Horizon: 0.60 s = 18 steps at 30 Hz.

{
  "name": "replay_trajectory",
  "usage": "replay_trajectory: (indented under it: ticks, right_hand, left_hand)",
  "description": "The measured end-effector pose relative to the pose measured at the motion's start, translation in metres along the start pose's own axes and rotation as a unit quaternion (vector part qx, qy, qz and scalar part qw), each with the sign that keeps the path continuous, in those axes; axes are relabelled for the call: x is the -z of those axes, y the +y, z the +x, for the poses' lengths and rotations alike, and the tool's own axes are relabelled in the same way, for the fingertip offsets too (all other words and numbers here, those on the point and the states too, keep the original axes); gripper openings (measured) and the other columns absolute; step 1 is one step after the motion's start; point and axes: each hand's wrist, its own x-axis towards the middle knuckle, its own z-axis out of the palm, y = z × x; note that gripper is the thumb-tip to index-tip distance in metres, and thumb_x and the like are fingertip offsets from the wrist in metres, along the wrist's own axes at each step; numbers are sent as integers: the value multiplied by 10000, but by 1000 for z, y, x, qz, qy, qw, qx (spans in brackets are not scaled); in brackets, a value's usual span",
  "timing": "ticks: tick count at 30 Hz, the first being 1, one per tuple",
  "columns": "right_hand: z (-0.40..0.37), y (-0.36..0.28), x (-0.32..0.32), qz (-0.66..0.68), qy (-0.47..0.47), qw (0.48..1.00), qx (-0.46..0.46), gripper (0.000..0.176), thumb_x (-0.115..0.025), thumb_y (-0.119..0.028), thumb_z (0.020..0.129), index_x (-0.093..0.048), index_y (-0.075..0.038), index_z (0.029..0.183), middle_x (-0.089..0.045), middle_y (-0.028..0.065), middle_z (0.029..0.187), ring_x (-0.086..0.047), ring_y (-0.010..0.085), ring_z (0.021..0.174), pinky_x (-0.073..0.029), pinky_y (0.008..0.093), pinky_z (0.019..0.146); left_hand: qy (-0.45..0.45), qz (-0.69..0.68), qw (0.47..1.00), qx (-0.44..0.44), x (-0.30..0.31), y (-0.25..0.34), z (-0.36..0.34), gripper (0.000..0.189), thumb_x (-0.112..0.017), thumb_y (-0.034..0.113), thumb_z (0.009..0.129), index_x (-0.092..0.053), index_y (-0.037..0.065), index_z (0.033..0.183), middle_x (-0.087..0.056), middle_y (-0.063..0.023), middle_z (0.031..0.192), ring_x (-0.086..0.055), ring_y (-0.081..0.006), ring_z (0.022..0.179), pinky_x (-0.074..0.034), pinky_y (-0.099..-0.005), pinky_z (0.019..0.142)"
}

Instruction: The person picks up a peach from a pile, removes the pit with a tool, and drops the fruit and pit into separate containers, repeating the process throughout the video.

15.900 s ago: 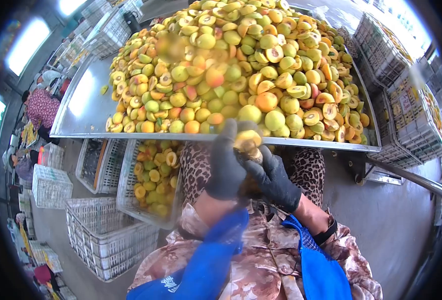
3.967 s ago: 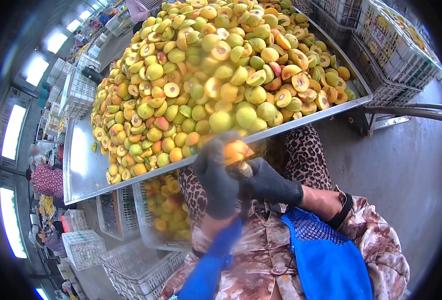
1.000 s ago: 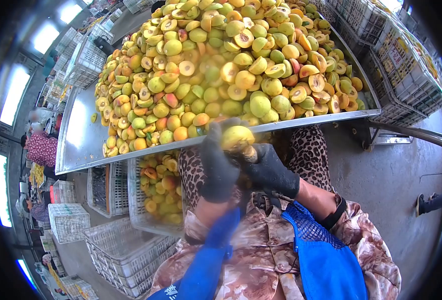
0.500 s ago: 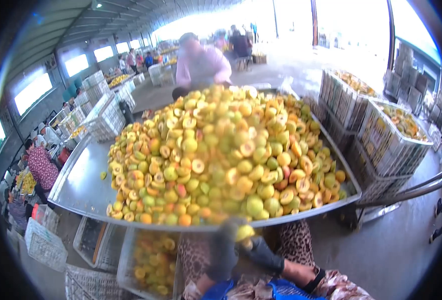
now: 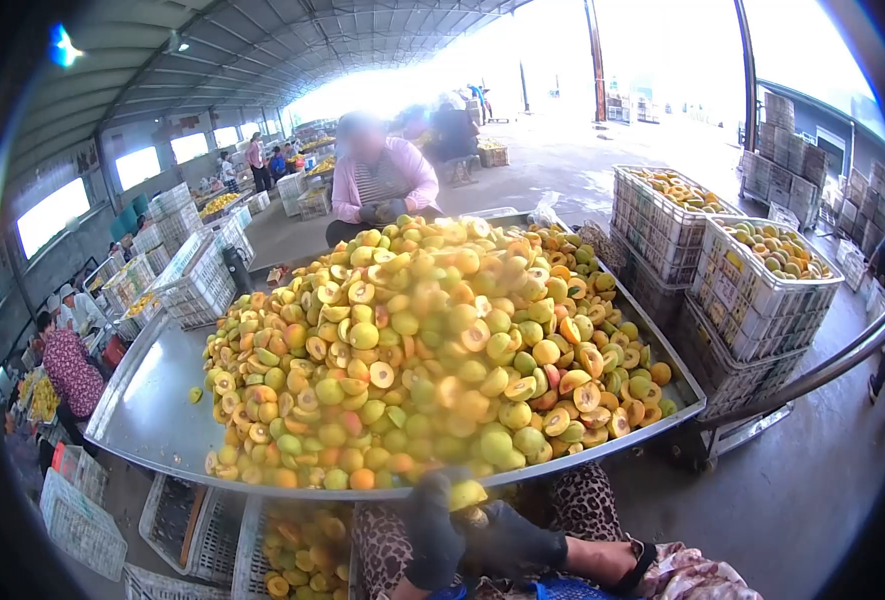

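Both gloved hands meet low in the view, in front of the tray's near edge. My left hand (image 5: 433,540), in a dark glove, is closed with its fingertips against the left side of a yellow peach (image 5: 468,494). My right hand (image 5: 511,540), also dark-gloved, is closed around the peach's lower right side. A small brownish patch shows beneath the fruit, too blurred to name. Just beyond lies a large heap of halved peaches (image 5: 363,335), many cut side up, on a metal tray (image 5: 148,410).
Under the tray's near left edge stands a crate of peach halves (image 5: 253,550), beside other plastic crates (image 5: 83,525). Filled crates (image 5: 763,290) are stacked on the right, near a curved metal rail (image 5: 803,385). Across the heap sits a person in pink (image 5: 413,180).
The view has tilted up slightly, so the tray and heap sit lower. The person across has straightened, and their gloved hands now show. My hands stay together at the peach.
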Motion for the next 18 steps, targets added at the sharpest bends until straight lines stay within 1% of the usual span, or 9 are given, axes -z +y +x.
replay_trajectory:
  ticks: [2,3,4,6,7,10,12,15,18]
  right_hand:
    - [-1,-3,0,-191,6,981,28,356,-698,-67,900,-642,-66,1252,-718,25,1112,-671,126,974,-535,293,820]
    - [1,2,6,-173,-7,985,10,369,-699,-64,902,-639,-64,1265,-718,35,1119,-672,129,987,-536,286,813]
    - [3,8,11,-156,-19,988,-8,382,-700,-61,903,-635,-62,1279,-718,44,1126,-672,132,999,-537,278,806]
    - [12,30,27,25,-71,995,-68,400,-700,-50,905,-628,-49,1298,-718,61,1135,-679,141,1015,-544,267,787]
    - [13,32,30,69,-96,990,-82,403,-698,-45,908,-626,-42,1305,-719,67,1136,-684,148,1015,-549,265,778]
    - [7,-1,20,-51,-101,993,-24,296,-644,-136,963,-646,-30,1239,-718,62,1057,-683,134,926,-543,273,731]
    - [-11,-19,0,-105,2,994,5,313,-563,-328,1049,-688,-47,1109,-710,36,925,-638,65,809,-500,259,659]
    - [-5,-26,-4,-41,16,995,85,312,-677,-35,939,-643,-8,1248,-727,68,1079,-709,144,909,-580,280,774]
    - [-15,-45,-20,-24,24,997,65,334,-555,-324,1048,-668,-31,1164,-725,45,906,-659,98,773,-535,282,671]
  left_hand:
    - [-39,195,968,-155,3,-3,3,417,-479,309,1088,-686,-49,1030,-715,-154,974,-699,-254,869,-584,-380,809]
    - [-57,287,928,-231,4,-4,6,413,-478,305,1087,-684,-47,1019,-714,-165,963,-702,-268,857,-586,-385,798]
    - [-60,154,978,-131,4,-1,7,411,-475,302,1087,-681,-44,1004,-712,-176,949,-702,-281,841,-585,-386,786]
    - [-61,-117,988,78,3,7,7,409,-470,296,1086,-675,-39,974,-709,-198,921,-702,-307,808,-583,-388,761]
    - [-71,-135,986,70,2,7,9,410,-470,299,1086,-673,-37,967,-706,-201,908,-700,-308,797,-581,-389,756]
    - [-74,-127,988,40,1,7,12,440,-440,306,1085,-689,-27,942,-709,-176,862,-689,-273,757,-564,-370,735]
    - [-52,-49,997,15,-8,12,14,501,-380,309,1086,-725,-14,920,-726,-114,819,-675,-199,723,-540,-330,712]
    - [-20,11,995,-96,-20,19,13,401,-468,278,1075,-667,-47,949,-706,-182,926,-690,-285,819,-561,-390,791]
    - [-13,52,996,-74,-22,30,9,395,-460,252,1075,-663,-64,949,-704,-170,957,-682,-268,881,-555,-381,830]
